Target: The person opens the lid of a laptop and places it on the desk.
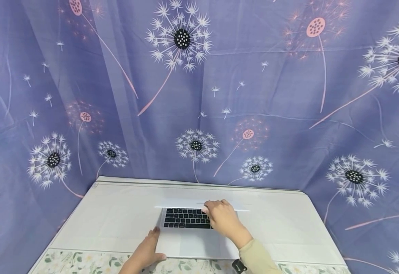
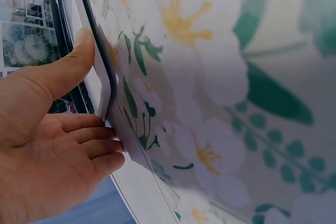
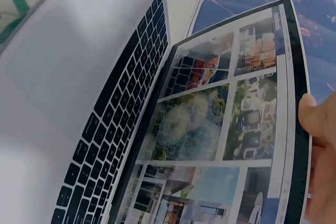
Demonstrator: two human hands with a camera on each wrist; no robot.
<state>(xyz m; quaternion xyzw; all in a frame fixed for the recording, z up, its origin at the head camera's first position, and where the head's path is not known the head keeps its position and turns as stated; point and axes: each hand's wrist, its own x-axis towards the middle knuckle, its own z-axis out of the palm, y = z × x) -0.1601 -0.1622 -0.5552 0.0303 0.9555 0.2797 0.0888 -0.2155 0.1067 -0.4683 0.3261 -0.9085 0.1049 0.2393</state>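
A silver laptop (image 1: 200, 243) with black keys lies on the white table cover, its lid (image 1: 182, 203) tilted low over the keyboard (image 1: 187, 219). My right hand (image 1: 224, 219) pinches the lid's top edge, with the thumb on the dark bezel and the fingers behind it. The lit screen (image 3: 210, 114) shows a grid of photos in the right wrist view. At the laptop's front left corner rests my left hand (image 1: 147, 251). Its thumb (image 2: 81, 56) touches the front edge, and its fairly straight fingers lie along the left side.
A white cover (image 1: 117, 213) spreads over the table, with a floral cloth (image 1: 93, 262) along the near edge. Purple curtains (image 1: 199, 95) with dandelion prints hang behind and at both sides. A dark watch (image 1: 239, 266) sits at the right wrist, by a beige sleeve (image 1: 257, 257).
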